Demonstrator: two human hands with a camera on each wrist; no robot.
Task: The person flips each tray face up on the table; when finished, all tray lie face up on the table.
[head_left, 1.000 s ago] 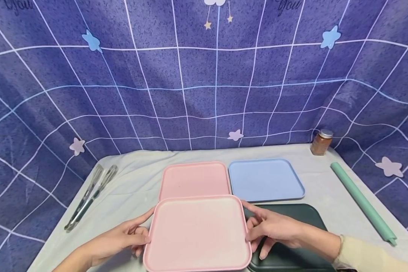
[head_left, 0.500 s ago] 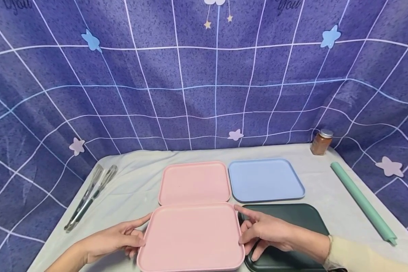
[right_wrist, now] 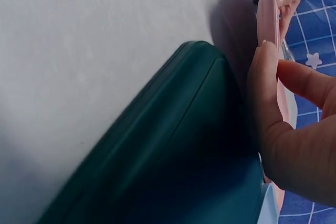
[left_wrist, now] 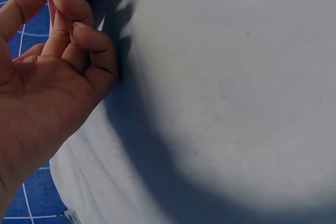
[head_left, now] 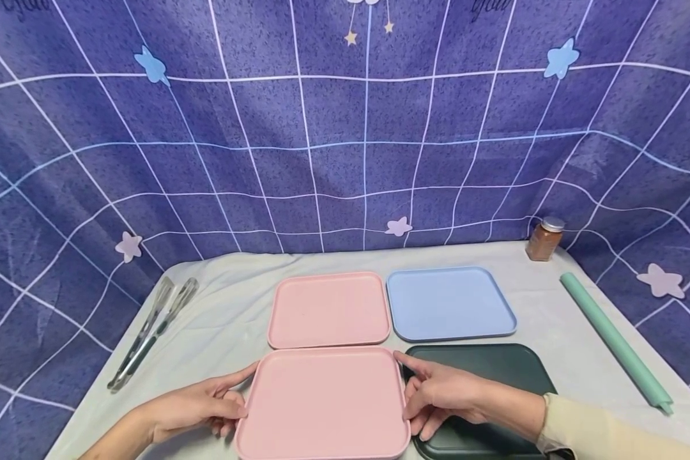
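Observation:
A pink rectangular tray (head_left: 324,402) is held between both hands at the front of the table. My left hand (head_left: 198,406) pinches its left edge, thumb on the rim and fingers beneath. On the opposite edge my right hand (head_left: 445,396) grips it the same way, above a dark green tray (head_left: 494,367). In the right wrist view the held tray (right_wrist: 268,11) shows edge-on, apart from the cloth and the green tray (right_wrist: 173,135). Behind it lie a second pink tray (head_left: 329,310) and a blue tray (head_left: 451,303), side by side.
Metal tongs (head_left: 152,335) lie at the left of the white-clothed table (head_left: 224,306). A green roll (head_left: 615,342) lies along the right side. A jar with a silver lid (head_left: 545,240) stands at the back right corner. A purple gridded curtain (head_left: 345,166) hangs behind.
The held pink tray has come down and toward me, shifting slightly left with both hands. More of the rear pink tray shows. The other things stay in place.

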